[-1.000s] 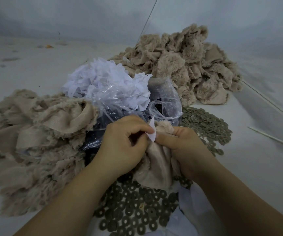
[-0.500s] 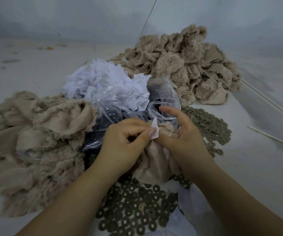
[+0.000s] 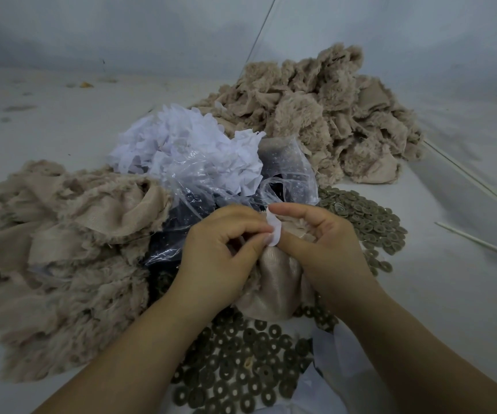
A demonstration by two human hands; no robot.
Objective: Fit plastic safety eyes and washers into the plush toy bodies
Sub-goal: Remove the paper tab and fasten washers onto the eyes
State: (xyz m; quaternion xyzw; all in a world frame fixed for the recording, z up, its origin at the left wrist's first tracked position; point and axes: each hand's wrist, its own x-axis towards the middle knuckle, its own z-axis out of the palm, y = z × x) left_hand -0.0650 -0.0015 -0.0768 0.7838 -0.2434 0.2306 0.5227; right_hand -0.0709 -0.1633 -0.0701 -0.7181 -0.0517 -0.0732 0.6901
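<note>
Plush toy bodies lie heaped at the far left of the surface, inside out and beige. Next along, a clear plastic bag holds white paper scraps and dark pieces, probably the eyes. At centre the left hand has its fingers curled, pinching a small white paper piece with the thumb against the one plush body being worked. The right hand grips that body's fabric; its forefinger, raised half a second ago, has curled down over the top of the paper, so I judge the pressing step is closing on this eye. Washers spread below the hands and again to the right. A second plush pile sits behind, and thin sticks lie far right. No brand, label or writing can be read.
</note>
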